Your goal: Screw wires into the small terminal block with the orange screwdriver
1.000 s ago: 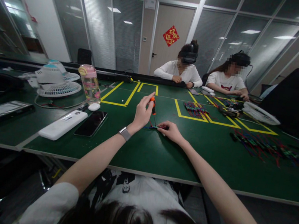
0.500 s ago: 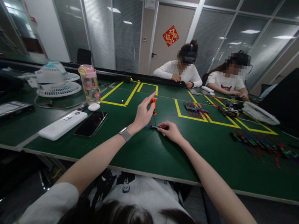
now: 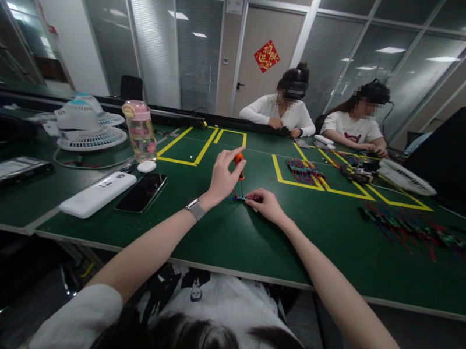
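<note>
Near the middle of the green table (image 3: 204, 246), my left hand (image 3: 225, 177) is closed on the orange handle of a screwdriver (image 3: 239, 164). Its thin shaft points down to a small green circuit board (image 3: 240, 198) with thin red and blue wires. From the right, my right hand (image 3: 267, 204) pinches the board's edge and holds it low over the table. Part of the board is hidden behind the fingers.
At the left are a white power bank (image 3: 97, 194), a black phone (image 3: 141, 192), a pink-lidded bottle (image 3: 140, 131) and a white fan (image 3: 92, 137). Wired boards (image 3: 412, 229) lie in piles at the right. Two people (image 3: 286, 103) sit across the table.
The fingers of my left hand have shifted slightly around the screwdriver handle, the index finger bending more. My right hand and the board have hardly moved.
</note>
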{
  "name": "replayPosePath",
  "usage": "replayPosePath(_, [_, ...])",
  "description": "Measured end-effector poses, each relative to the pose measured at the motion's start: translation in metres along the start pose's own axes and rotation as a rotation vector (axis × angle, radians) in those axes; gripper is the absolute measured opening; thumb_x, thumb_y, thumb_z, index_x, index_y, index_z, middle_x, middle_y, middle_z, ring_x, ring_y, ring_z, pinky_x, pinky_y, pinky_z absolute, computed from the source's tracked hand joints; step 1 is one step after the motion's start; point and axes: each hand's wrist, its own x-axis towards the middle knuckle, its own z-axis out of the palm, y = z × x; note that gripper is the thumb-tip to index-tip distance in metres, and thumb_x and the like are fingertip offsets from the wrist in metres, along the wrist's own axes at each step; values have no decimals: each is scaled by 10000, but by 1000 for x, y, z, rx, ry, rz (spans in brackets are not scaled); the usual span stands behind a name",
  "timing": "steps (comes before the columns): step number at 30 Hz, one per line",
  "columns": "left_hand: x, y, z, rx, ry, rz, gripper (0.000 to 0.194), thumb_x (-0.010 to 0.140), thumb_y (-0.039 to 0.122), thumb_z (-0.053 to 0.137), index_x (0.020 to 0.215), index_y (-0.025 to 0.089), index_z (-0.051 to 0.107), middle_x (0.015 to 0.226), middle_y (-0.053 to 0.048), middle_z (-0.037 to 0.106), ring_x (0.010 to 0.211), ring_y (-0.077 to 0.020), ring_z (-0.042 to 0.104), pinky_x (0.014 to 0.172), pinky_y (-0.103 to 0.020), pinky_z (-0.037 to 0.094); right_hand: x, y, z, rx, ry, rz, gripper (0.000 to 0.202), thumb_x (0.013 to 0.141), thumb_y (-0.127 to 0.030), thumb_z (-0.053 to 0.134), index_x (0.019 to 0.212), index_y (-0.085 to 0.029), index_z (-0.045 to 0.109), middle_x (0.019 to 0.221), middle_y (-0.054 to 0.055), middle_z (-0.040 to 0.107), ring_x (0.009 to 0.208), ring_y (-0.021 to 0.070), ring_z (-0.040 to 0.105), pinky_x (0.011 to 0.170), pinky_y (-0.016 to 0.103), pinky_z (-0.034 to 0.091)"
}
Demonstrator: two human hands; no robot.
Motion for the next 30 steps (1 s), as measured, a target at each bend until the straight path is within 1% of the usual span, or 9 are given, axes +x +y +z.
replayPosePath(3, [0, 0, 0, 21, 18, -19, 331, 900, 318, 512, 1217, 248, 576, 956, -46, 535, 931, -172, 521, 896, -322, 425, 0, 1, 1, 7, 1, 2, 194, 749, -249, 658, 887, -133, 731, 802, 54, 659, 660, 121, 561, 636, 233, 443])
replayPosePath(10, [1, -2, 0, -51, -49, 13, 383, 949, 250, 372, 1316, 247, 482, 1183, -75, 548, 1096, -186, 503, 972, -339, 390, 0, 1, 1, 1, 1, -5, 196, 750, -251, 658, 891, -136, 731, 806, 56, 666, 664, 124, 567, 635, 233, 446])
replayPosePath(13, [0, 0, -1, -26, -42, 24, 360, 933, 287, 439, 1283, 243, 516, 1064, -65, 595, 1002, -186, 539, 923, -335, 415, 0, 0, 0, -4, -6, 1, 196, 752, -241, 656, 895, -129, 732, 814, 60, 669, 666, 123, 566, 638, 232, 444])
replayPosePath(16, [1, 1, -2, 51, -4, 13, 355, 877, 349, 555, 1214, 239, 581, 953, -52, 560, 915, -180, 532, 887, -330, 428, 0, -1, 0, -11, -2, 6, 192, 750, -238, 659, 892, -135, 735, 814, 59, 672, 673, 125, 570, 643, 232, 444])
replayPosePath(18, [1, 1, -2, 44, 0, -4, 341, 894, 340, 524, 1215, 242, 581, 970, -54, 540, 922, -174, 528, 888, -323, 431, 0, -1, 0, -12, 0, 8, 189, 747, -239, 661, 888, -137, 736, 810, 58, 674, 675, 127, 574, 641, 231, 444])
replayPosePath(22, [2, 1, -2, -49, -63, -16, 367, 949, 246, 381, 1296, 255, 500, 1091, -66, 573, 1006, -173, 538, 922, -325, 423, 0, -1, 0, -4, 2, 3, 190, 747, -239, 660, 888, -137, 735, 813, 59, 674, 671, 128, 576, 635, 231, 444])
replayPosePath(24, [1, 1, -2, -59, -65, -5, 376, 944, 241, 397, 1310, 251, 483, 1102, -67, 595, 1007, -178, 546, 921, -331, 423, 0, -1, 0, -4, -2, -2, 190, 752, -239, 656, 892, -138, 734, 817, 58, 673, 676, 128, 576, 639, 231, 444])
replayPosePath(28, [1, 1, -2, 19, -45, 18, 376, 899, 288, 515, 1273, 250, 528, 993, -55, 603, 943, -189, 543, 890, -343, 427, 0, 0, 0, -7, -6, 0, 187, 755, -246, 652, 889, -144, 734, 808, 54, 671, 679, 129, 574, 643, 233, 445])
replayPosePath(30, [2, 1, -1, 15, -55, 16, 375, 908, 279, 493, 1281, 259, 524, 1000, -51, 589, 955, -181, 541, 900, -335, 425, 0, 1, 1, -7, -2, -1, 187, 753, -256, 654, 883, -148, 734, 807, 52, 670, 679, 130, 574, 640, 234, 444])
